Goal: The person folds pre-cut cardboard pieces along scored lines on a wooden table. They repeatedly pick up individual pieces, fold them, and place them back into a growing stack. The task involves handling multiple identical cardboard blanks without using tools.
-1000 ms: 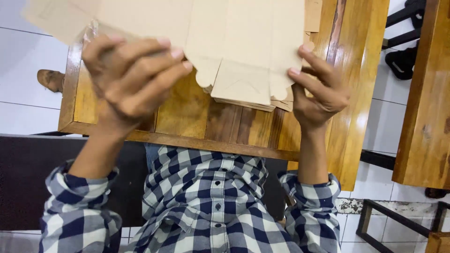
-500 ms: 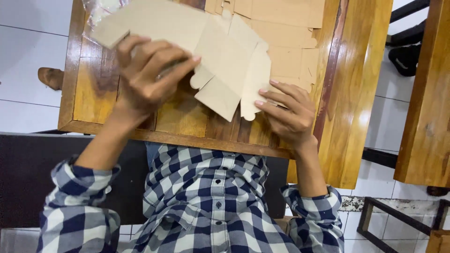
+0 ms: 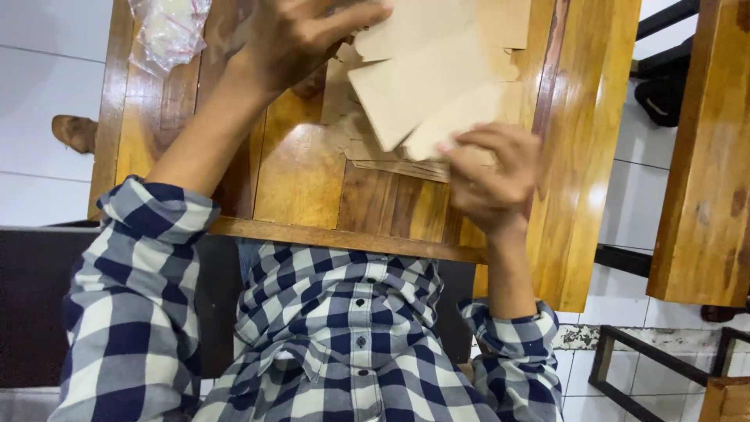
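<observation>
Cardboard box blanks (image 3: 426, 94), flat and tan, are being handled over a wooden table (image 3: 305, 168): pinched by the left hand (image 3: 301, 35) at the upper edge, steadied below by the right hand's (image 3: 492, 176) curled fingers (probably light, stiff, easily creased).

A flat sheet of brown cardboard (image 3: 426, 74), cut into panels and tabs like an unfolded box, is lifted at a slant above the wooden table (image 3: 301, 168), its pointed lower corner hanging toward the table's near edge. Its surface is plain and matt, creased along the fold lines. Beneath it a low stack of similar cardboard sheets (image 3: 375, 144) lies flat on the table, near the right edge, their ragged edges fanned out slightly unevenly.
</observation>
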